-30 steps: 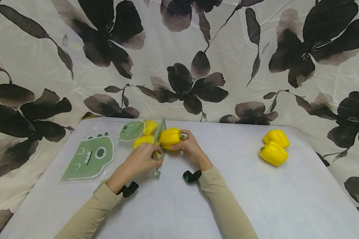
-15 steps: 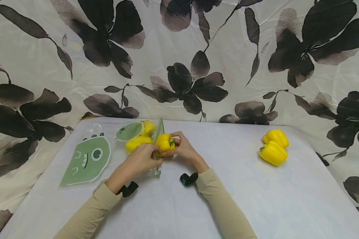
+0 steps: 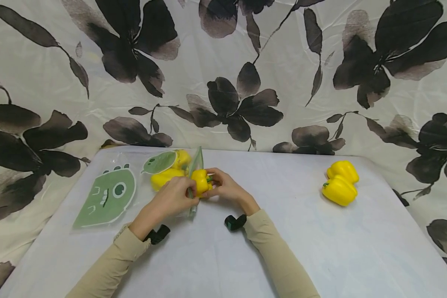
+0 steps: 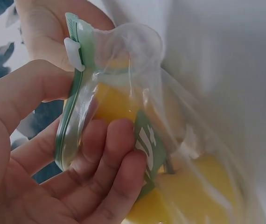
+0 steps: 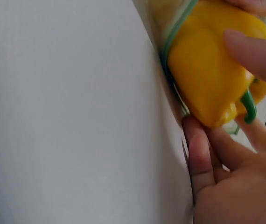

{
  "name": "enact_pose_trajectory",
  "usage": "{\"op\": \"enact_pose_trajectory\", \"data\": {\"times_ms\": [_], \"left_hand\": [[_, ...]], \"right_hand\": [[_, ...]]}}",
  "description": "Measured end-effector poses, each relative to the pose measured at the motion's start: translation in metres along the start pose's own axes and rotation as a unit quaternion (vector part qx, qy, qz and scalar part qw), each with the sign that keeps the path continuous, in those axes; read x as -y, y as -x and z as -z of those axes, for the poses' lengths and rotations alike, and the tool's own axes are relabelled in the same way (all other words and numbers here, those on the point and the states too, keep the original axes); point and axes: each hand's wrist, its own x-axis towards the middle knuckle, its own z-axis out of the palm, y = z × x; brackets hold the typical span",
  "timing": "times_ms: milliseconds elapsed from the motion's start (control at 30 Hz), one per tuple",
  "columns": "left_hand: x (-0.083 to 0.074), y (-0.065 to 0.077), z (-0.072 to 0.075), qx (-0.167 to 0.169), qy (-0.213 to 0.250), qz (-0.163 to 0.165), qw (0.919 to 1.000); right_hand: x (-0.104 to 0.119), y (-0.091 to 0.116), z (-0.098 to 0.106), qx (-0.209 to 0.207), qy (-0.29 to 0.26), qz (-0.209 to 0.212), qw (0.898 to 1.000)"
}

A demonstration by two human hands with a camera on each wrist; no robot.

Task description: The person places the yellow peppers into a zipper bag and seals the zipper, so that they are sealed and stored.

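Note:
A clear zip bag (image 3: 198,159) with green edging lies on its side, its mouth facing right. My left hand (image 3: 173,196) pinches the near side of that mouth; the left wrist view shows its thumb and fingers at the green zip strip (image 4: 72,112) with a white slider (image 4: 73,54). A yellow bell pepper (image 3: 200,182) with a green stem sits partly within the mouth. My right hand (image 3: 227,189) grips it by the stem end, fingers below and thumb on its side in the right wrist view. Through the plastic show two more yellow peppers (image 3: 164,179).
Two yellow bell peppers (image 3: 340,191) lie touching at the table's right side. A large green monster print (image 3: 109,196) on clear plastic lies flat to the left; I cannot tell whether it belongs to the same bag. A floral cloth (image 3: 223,111) hangs behind the white table (image 3: 275,244).
My right hand has moved left and slightly nearer, bringing the pepper into the bag mouth. The peppers inside and the green prints have shifted left. My left hand has stayed nearly still.

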Motion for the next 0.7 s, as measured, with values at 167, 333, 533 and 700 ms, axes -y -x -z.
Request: {"op": "enact_pose_trajectory", "data": {"times_ms": [167, 333, 533, 700], "left_hand": [[0.0, 0.0, 0.001, -0.002, -0.001, -0.002, 1.0], [0.001, 0.0, 0.0, -0.015, -0.002, -0.018, 0.9997], [0.0, 0.0, 0.001, -0.031, -0.01, -0.017, 0.9993], [-0.001, 0.001, 0.002, -0.037, -0.012, -0.018, 0.9991]], "right_hand": [[0.0, 0.0, -0.004, -0.01, -0.001, 0.012, 1.0], [0.003, -0.001, -0.014, -0.024, 0.04, 0.022, 0.999], [0.007, 0.0, -0.017, -0.006, 0.096, 0.008, 0.995], [0.006, -0.001, -0.009, 0.028, 0.078, 0.006, 0.997]]}}
